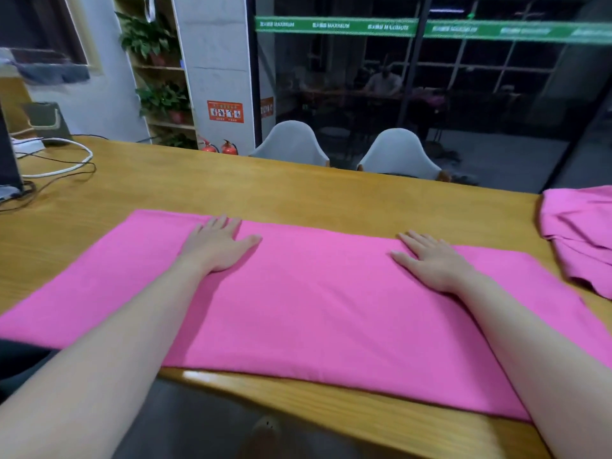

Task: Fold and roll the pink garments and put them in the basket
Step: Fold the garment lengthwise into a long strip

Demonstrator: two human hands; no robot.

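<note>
While left hand and right hand press flat (fingers straight), pink garment underneath.

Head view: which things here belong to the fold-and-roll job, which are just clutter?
Job:
- folded pink garment, flat on the table
- left hand and right hand, both flat on it
- second pink garment, crumpled at right

Clutter:
- cables
- two white chairs
- fire extinguishers

No basket in view.

- A green band runs across the glass wall; the word "MAXIMUM" can be read on it, repeated, with small characters beside it too blurred to make out.
- An orange sign on the white pillar carries pictograms and text, illegible.
</note>
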